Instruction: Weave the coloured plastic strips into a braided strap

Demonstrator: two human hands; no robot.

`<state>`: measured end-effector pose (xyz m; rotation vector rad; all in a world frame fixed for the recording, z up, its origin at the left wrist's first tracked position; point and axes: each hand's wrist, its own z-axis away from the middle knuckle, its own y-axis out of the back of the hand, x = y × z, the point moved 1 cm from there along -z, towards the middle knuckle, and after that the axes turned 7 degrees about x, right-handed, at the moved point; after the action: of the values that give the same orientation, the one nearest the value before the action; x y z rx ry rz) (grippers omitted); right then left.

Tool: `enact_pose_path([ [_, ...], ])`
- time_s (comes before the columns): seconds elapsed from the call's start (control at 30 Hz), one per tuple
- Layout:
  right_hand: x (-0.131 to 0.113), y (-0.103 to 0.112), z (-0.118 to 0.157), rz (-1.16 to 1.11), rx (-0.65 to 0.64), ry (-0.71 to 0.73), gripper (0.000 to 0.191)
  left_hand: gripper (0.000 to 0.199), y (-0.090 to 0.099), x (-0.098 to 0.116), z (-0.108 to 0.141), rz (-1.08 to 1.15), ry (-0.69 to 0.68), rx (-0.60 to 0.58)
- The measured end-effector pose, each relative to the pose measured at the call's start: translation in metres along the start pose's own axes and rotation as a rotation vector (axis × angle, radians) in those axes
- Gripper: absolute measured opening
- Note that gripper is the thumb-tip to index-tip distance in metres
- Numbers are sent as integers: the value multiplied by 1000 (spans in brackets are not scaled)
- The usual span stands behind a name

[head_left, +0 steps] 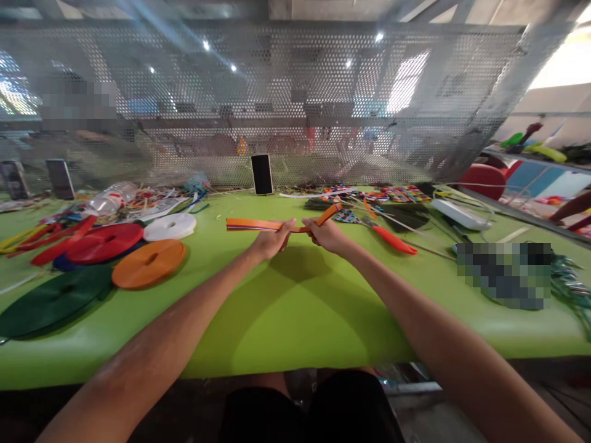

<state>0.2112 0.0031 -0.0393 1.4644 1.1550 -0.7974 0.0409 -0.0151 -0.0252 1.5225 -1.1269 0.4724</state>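
A perforated metal screen [277, 92] rises across the back, the biggest thing from where I stand, and in front of it spreads the bright green tabletop [295, 314]. On the person's left lies a wide dark green coil [41, 311] of strip, with a red coil [92, 250] beyond it and an orange coil [138, 272] next to that. Straight ahead, above the tabletop, is a bundle of orange strips [247, 225], paler and darker edges showing below the top layer; its end on the person's right bends upward. The left hand [271, 240] is closed round the bundle, thumb up, and the right hand [327, 235] grips it just beside. Smaller still, a white coil [182, 227] sits behind the orange one, a red-handled tool [392, 240] lies past the right hand, and a dark-screened phone [262, 174] stands upright near the screen.
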Motion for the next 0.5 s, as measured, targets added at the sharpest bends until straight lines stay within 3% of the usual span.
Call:
enact_pose_path([
  [0.13,2,3,-3,184,5,55,40,50,3,8,2,63,-51,132],
  [0.23,1,9,-4,345,34,68,40,42,5,6,-1,157,-1,207],
  [0.33,-6,12,-2,497,64,46,37,35,4,-1,-5,55,2,282],
  [0.43,-16,9,5,730,50,21,39,21,0,-3,-5,-58,-128,342],
  [0.5,-23,4,11,851,16,22,40,2,-3,0,-3,-26,-242,312],
])
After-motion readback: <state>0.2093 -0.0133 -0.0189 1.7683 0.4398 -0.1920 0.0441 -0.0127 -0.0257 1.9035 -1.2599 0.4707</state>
